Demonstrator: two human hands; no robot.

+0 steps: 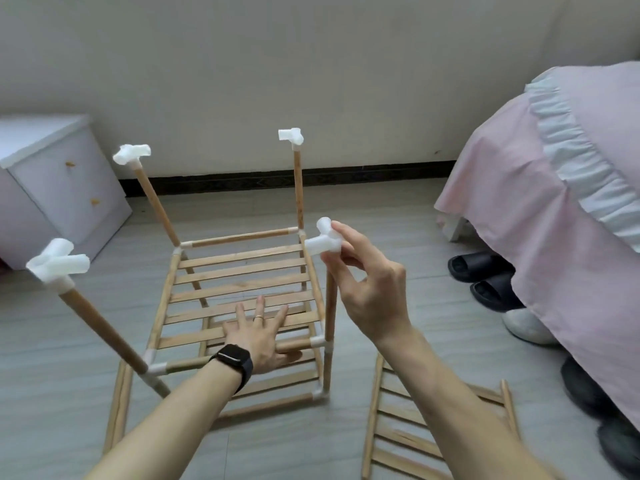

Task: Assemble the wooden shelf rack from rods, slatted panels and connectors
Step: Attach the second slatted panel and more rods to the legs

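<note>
Shelf rack (239, 237): last corner connector (322, 242).
My right hand (367, 292) pinches it atop the near-right rod (330, 306), left hand (258, 336) spread on slats (242, 271); a skewed push may pop joints.

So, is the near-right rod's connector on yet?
Cannot tell if it is seated. The right hand pinches the connector right at the top of the near-right rod, but the hand hides the joint.
</note>
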